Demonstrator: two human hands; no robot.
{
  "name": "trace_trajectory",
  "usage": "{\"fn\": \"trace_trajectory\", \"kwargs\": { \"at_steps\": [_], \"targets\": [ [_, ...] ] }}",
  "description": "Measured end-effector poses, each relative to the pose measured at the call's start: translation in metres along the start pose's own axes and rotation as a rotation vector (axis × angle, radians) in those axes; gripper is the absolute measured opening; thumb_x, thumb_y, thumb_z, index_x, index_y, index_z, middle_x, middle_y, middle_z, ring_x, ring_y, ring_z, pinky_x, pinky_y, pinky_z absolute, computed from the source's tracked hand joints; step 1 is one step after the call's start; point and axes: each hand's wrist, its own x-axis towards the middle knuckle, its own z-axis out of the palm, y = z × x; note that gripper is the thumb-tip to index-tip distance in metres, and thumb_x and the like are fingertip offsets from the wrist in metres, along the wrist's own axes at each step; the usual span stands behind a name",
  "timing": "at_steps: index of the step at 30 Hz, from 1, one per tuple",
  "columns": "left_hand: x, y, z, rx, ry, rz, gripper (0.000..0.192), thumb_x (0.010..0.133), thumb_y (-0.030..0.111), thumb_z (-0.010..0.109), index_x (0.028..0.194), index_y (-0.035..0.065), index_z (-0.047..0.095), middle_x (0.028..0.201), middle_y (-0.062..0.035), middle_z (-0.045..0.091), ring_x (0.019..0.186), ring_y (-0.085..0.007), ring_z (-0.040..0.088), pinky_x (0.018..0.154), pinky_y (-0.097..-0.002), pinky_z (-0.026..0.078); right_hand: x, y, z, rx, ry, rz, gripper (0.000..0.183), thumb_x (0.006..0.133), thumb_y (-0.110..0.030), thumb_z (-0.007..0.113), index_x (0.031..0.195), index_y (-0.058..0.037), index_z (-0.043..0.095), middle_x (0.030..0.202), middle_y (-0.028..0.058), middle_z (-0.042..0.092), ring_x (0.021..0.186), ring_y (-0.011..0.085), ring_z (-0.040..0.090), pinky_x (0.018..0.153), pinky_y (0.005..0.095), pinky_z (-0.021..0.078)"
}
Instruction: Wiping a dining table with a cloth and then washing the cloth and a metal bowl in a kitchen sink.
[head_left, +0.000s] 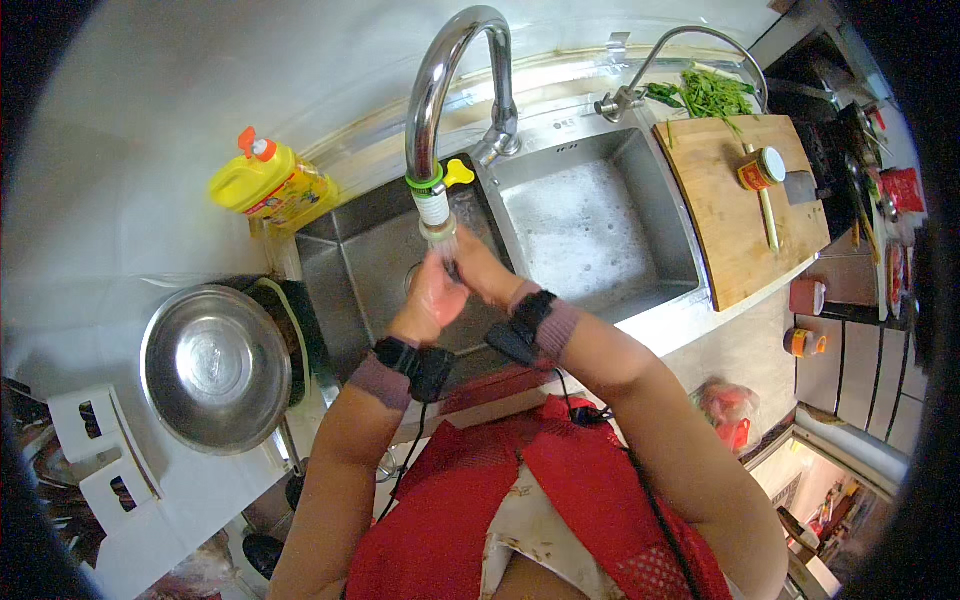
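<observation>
Water runs from the white nozzle (435, 211) of a chrome faucet (427, 97) onto both hands, which are held together above the left basin (375, 262) of a steel double sink. My left hand (437, 296) is wet, palm turned up under the stream. Touching it from the right is my right hand (478, 262), its fingers partly behind the nozzle and the water. A small dark patch shows between the hands; I cannot tell whether it is an object or shadow. Black straps with cables circle both wrists.
The right basin (592, 225) holds some suds. Right of it, a wooden cutting board (697, 217) bears a lidded jar (757, 171), a pale green stalk and a cleaver blade. Leafy greens (712, 94) lie behind. On the left are a yellow detergent bottle (281, 184) and a steel bowl (217, 367).
</observation>
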Motion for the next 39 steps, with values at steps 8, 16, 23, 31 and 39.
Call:
{"fn": "trace_trajectory", "kwargs": {
  "at_steps": [8, 16, 23, 31, 39],
  "targets": [
    [0.001, -0.019, -0.003, 0.368, 0.006, 0.346, 0.054, 0.102, 0.041, 0.040, 0.145, 0.0097, 0.034, 0.144, -0.0134, 0.042, 0.130, -0.0285, 0.041, 0.112, -0.0417, 0.027, 0.005, -0.055, 0.013, 0.452, 0.049, 0.431, 0.048, 0.101, -0.044, 0.042, 0.133, -0.0082, 0.046, 0.121, 0.0098, 0.056, 0.111, 0.0207, 0.051, 0.096, 0.0358, 0.0416],
    [0.017, -0.001, -0.051, 1.644, 0.161, 1.166, 0.047, 0.098, 0.027, 0.041, 0.138, 0.0027, 0.044, 0.136, -0.0254, 0.046, 0.126, -0.0406, 0.043, 0.114, -0.0536, 0.015, -0.019, -0.084, 0.030, 0.742, -0.087, 0.635, 0.051, 0.097, -0.057, 0.041, 0.122, -0.0137, 0.053, 0.115, 0.0063, 0.059, 0.104, 0.0222, 0.057, 0.093, 0.0408, 0.0462],
    [-0.003, 0.002, -0.009, 0.836, 0.216, 0.580, 0.043, 0.103, 0.036, 0.036, 0.107, 0.0008, 0.060, 0.097, -0.0127, 0.066, 0.087, -0.0255, 0.063, 0.083, -0.0390, 0.048, -0.019, -0.070, 0.021, -0.152, -0.158, 0.618, 0.040, 0.099, -0.042, 0.043, 0.105, -0.0059, 0.060, 0.071, 0.0142, 0.063, 0.045, 0.0236, 0.056, 0.038, 0.0363, 0.0434],
    [0.009, 0.007, -0.012, 0.084, 0.251, 0.334, 0.044, 0.102, 0.043, 0.039, 0.106, 0.0038, 0.059, 0.097, -0.0082, 0.065, 0.088, -0.0214, 0.064, 0.079, -0.0362, 0.051, -0.024, -0.044, 0.012, -0.632, -0.144, -0.031, 0.043, 0.098, -0.034, 0.046, 0.091, 0.0049, 0.063, 0.075, 0.0267, 0.064, 0.066, 0.0349, 0.066, 0.061, 0.0471, 0.0502],
    [0.009, 0.015, -0.042, -0.007, -0.022, -0.073, 0.034, 0.099, 0.043, 0.048, 0.114, 0.0136, 0.058, 0.102, -0.0042, 0.064, 0.096, -0.0221, 0.061, 0.080, -0.0427, 0.051, -0.007, -0.011, -0.013, -0.423, -0.009, 0.080, 0.027, 0.091, -0.023, 0.058, 0.094, 0.0029, 0.064, 0.087, 0.0200, 0.068, 0.081, 0.0328, 0.066, 0.073, 0.0412, 0.0500]
  ]
}}
